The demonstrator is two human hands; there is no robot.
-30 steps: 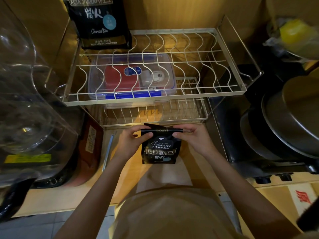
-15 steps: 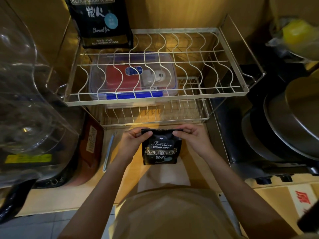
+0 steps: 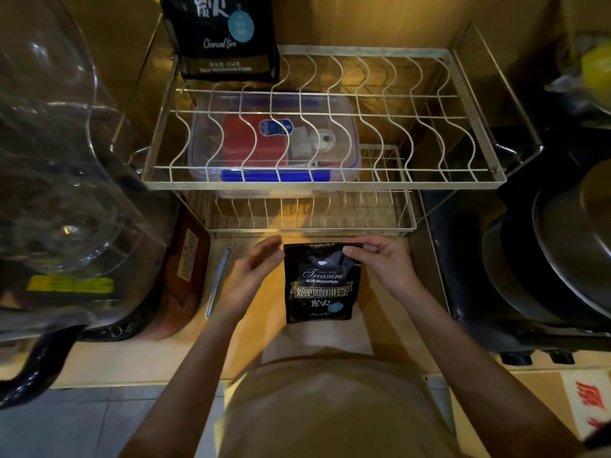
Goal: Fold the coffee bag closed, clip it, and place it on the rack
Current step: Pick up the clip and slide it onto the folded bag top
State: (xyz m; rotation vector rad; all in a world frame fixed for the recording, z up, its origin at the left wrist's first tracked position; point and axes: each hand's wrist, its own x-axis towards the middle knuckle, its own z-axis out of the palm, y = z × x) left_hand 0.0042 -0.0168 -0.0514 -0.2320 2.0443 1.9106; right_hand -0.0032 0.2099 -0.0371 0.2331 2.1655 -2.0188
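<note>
A small black coffee bag [image 3: 320, 289] with gold and white print is held upright over the wooden counter, its top edge folded down. My right hand [image 3: 380, 262] pinches the folded top at the bag's right corner. My left hand [image 3: 261, 262] hovers just off the bag's left edge, fingers apart and holding nothing. A long thin pale-blue clip [image 3: 219, 282] lies on the counter to the left of my left hand. The two-tier wire rack [image 3: 324, 185] stands right behind the bag.
A larger black coffee bag [image 3: 224, 38] stands at the rack's back left. A clear plastic box [image 3: 274, 143] with a blue-edged lid sits under the top tier. A clear jug [image 3: 59, 180] and a brown pouch [image 3: 185, 269] are on the left, metal pans [image 3: 562, 246] on the right.
My left hand has let go of the bag's top left corner and moved slightly away to the left. My right hand still grips the folded top.
</note>
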